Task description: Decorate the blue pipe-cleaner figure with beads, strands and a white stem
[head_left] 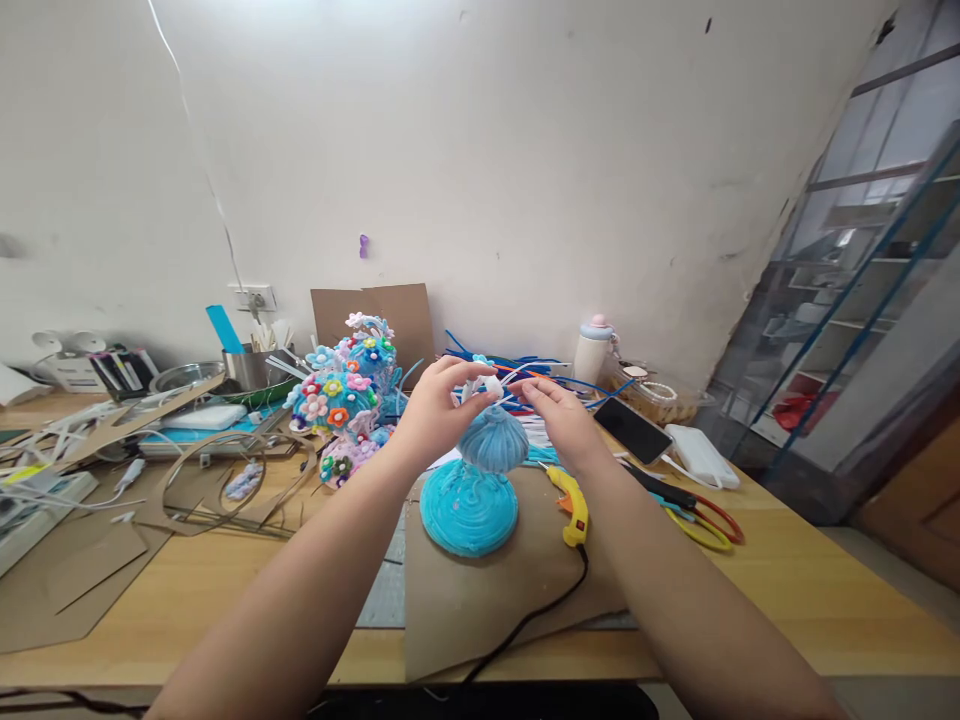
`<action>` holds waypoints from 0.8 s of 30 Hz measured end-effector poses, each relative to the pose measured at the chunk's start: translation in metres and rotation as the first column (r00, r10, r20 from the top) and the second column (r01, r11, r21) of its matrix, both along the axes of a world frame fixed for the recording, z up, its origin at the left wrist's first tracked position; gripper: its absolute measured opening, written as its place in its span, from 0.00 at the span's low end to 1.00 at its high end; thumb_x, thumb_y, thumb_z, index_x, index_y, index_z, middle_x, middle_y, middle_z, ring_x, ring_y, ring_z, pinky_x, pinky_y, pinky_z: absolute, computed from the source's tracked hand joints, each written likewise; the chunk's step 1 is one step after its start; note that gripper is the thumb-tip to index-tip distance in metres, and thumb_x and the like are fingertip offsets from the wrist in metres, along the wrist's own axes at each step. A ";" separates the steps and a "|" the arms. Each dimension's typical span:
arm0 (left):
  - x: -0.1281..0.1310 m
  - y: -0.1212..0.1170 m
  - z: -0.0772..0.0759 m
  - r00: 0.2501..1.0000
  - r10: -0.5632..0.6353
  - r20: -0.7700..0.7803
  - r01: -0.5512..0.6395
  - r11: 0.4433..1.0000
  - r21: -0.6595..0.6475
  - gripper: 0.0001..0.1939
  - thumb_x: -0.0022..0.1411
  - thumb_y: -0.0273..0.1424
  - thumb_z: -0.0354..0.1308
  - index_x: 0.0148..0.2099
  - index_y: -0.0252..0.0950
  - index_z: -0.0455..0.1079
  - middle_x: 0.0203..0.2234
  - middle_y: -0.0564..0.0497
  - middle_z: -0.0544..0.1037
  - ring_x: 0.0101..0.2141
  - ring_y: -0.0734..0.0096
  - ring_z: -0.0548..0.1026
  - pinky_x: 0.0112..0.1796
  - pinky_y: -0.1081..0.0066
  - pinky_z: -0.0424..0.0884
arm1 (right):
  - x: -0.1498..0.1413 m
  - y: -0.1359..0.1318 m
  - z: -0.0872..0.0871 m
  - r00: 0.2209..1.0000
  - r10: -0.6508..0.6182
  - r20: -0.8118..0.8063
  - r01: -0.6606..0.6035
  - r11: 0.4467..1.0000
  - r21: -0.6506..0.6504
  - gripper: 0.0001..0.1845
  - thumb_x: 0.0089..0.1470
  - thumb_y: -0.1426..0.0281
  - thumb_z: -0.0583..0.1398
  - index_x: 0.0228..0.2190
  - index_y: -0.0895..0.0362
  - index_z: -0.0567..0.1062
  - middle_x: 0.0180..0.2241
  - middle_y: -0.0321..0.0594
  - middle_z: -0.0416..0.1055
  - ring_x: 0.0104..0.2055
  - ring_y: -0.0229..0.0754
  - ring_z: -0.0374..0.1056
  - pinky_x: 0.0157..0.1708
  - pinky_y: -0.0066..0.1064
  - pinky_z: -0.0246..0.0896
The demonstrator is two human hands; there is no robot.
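Note:
A light-blue ball of pipe cleaners (495,440) stands upright above a round, coiled turquoise base (469,512). At its top, my left hand (442,402) pinches a white fuzzy piece (491,386) between thumb and fingers. My right hand (561,418) has its thumb and index finger closed on the end of a thin white pipe cleaner (514,376), just right of the ball. Beside the base, under my right forearm, lies a yellow glue gun (575,512) with a black cord. Brown cardboard (457,610) is beneath the base.
Flower-covered blue and pink pipe-cleaner pieces (337,400) stand to the left. Behind my hands lie loose blue pipe cleaners (465,345). A phone (632,430), a white power bank (701,457), coloured-handled pliers (705,525) and a bottle (594,350) are at right; cardboard scraps (97,560) at left.

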State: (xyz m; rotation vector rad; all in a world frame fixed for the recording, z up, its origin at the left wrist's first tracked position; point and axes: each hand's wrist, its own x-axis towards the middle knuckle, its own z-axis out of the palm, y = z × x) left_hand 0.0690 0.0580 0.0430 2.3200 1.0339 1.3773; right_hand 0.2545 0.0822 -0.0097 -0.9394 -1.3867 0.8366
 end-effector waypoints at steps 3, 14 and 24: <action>-0.003 0.005 0.002 1.000 -0.001 0.028 0.001 1.000 0.002 0.13 0.64 0.33 0.56 0.49 0.40 0.75 0.39 0.48 0.73 0.41 0.67 0.72 0.40 0.69 0.70 | 0.004 0.007 -0.015 0.998 0.000 -0.069 -0.003 0.999 -0.053 0.21 0.55 0.51 0.57 0.35 0.55 0.78 0.42 0.43 0.78 0.47 0.49 0.70 0.48 0.40 0.60; -0.047 0.032 -0.130 0.905 0.424 0.047 -0.367 0.830 -0.419 0.16 0.54 0.22 0.56 0.47 0.30 0.71 0.43 0.39 0.76 0.45 0.55 0.74 0.50 0.54 0.67 | 0.008 0.015 -0.070 0.932 0.118 -0.343 -0.235 0.917 -0.322 0.28 0.55 0.45 0.55 0.46 0.51 0.76 0.51 0.44 0.75 0.57 0.52 0.66 0.54 0.46 0.59; -0.063 0.027 -0.179 0.938 0.346 0.030 -0.238 0.704 -0.670 0.27 0.50 0.16 0.50 0.54 0.32 0.68 0.53 0.36 0.75 0.54 0.54 0.72 0.53 0.59 0.67 | -0.016 0.008 -0.115 0.843 0.067 -0.534 -0.345 0.829 -0.441 0.22 0.58 0.52 0.54 0.47 0.48 0.76 0.44 0.42 0.80 0.51 0.51 0.72 0.53 0.47 0.64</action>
